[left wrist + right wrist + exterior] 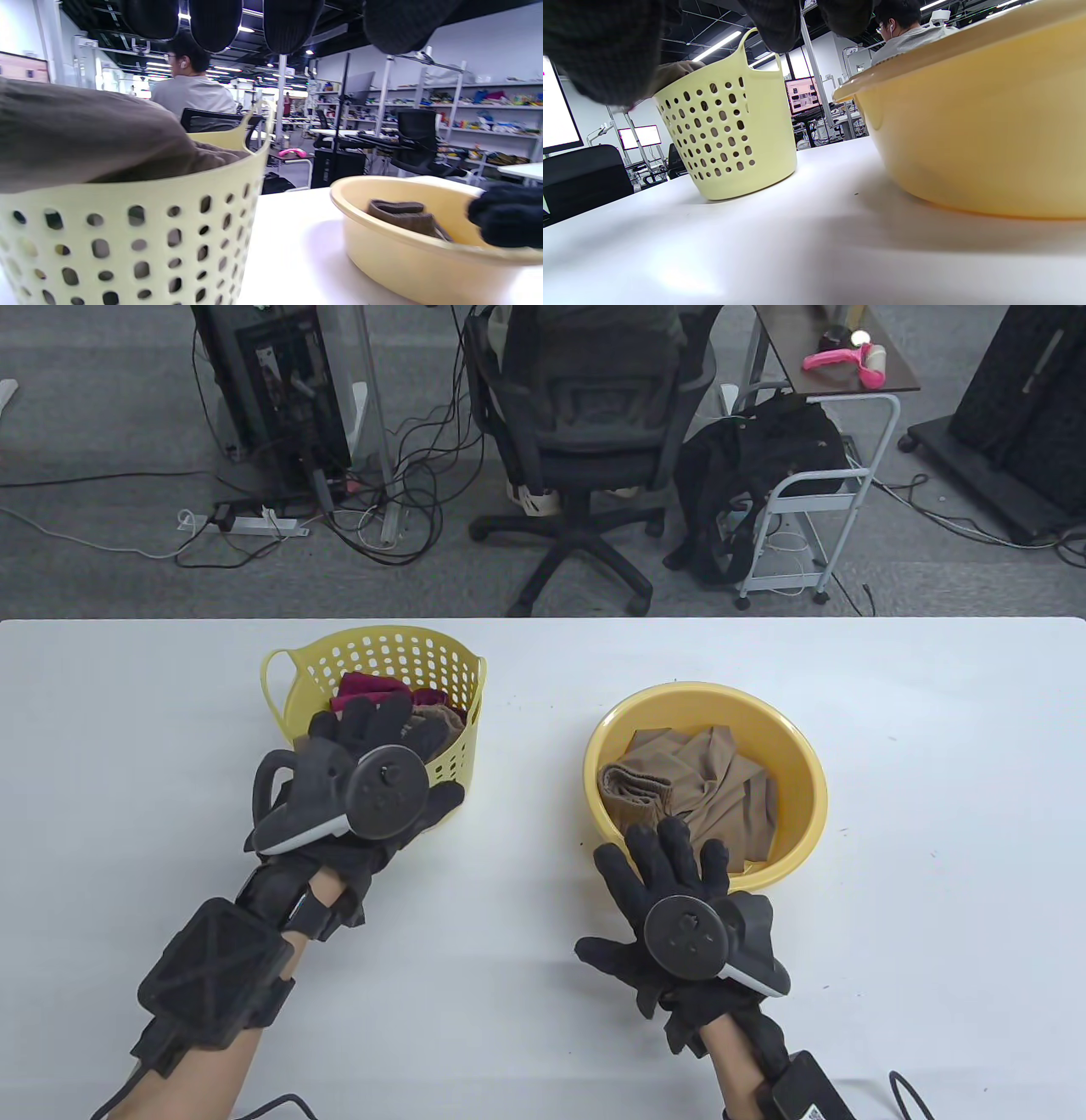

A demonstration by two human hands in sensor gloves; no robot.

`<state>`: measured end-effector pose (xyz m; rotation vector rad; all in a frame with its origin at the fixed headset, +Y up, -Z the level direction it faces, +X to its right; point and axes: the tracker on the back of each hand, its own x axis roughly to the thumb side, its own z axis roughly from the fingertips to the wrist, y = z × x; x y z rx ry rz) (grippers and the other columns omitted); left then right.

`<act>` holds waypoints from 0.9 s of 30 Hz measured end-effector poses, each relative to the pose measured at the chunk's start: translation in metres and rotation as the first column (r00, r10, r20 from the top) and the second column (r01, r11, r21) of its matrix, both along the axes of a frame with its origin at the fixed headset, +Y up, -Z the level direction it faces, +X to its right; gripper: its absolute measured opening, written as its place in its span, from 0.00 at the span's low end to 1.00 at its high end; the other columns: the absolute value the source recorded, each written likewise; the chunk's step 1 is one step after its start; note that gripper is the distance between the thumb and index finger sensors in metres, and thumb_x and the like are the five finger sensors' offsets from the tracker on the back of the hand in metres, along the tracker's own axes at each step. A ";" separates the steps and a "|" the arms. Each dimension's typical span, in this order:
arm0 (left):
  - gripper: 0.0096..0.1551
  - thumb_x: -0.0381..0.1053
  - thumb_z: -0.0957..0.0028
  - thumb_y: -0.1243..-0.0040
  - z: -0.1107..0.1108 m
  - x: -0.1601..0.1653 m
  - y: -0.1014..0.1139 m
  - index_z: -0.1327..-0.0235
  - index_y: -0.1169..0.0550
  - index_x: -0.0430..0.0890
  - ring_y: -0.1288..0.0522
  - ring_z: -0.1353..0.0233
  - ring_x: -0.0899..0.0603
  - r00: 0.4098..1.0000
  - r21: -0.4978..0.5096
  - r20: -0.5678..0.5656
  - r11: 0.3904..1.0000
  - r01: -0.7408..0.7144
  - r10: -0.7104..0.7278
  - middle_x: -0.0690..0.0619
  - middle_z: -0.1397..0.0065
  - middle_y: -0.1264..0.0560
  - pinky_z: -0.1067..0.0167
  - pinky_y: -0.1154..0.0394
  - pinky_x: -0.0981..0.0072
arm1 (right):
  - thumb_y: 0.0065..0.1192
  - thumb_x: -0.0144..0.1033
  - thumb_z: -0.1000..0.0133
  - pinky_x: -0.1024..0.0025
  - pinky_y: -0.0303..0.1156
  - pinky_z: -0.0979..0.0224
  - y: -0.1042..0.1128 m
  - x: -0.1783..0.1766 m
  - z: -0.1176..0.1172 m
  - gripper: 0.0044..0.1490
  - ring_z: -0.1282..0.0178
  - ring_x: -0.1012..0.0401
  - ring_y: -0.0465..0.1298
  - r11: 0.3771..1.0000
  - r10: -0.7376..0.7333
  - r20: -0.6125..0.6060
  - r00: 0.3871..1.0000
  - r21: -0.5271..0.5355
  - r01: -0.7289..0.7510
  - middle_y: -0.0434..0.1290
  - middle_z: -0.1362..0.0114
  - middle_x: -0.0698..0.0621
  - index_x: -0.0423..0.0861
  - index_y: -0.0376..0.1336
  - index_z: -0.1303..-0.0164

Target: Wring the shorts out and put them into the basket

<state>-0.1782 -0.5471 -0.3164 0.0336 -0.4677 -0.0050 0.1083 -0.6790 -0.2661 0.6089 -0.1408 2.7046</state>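
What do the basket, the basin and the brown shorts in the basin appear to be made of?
Basket: pale yellow plastic, seemingly moulded, its wall punched with holes. Basin: smooth, slightly glossy yellow plastic. Brown shorts: soft matt fabric, creased, with a ribbed waistband.

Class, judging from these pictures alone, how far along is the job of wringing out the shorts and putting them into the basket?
Done: clothes already lie in the basket, under the open left hand. In hand: the open right hand reaches over the basin rim. Left: tan shorts there need wringing and moving.

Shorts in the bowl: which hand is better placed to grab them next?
Right hand: its open fingers reach over the bowl rim beside the shorts. The left hand is over the basket.
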 end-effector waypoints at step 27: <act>0.49 0.71 0.42 0.46 0.047 0.026 -0.124 0.15 0.44 0.47 0.53 0.17 0.15 0.987 -0.026 0.102 0.992 -0.121 0.123 0.28 0.11 0.51 0.34 0.55 0.15 | 0.66 0.72 0.52 0.21 0.36 0.30 -0.002 -0.008 0.004 0.64 0.18 0.31 0.40 0.999 0.041 -0.027 0.999 -0.021 -0.042 0.45 0.16 0.31 0.44 0.48 0.16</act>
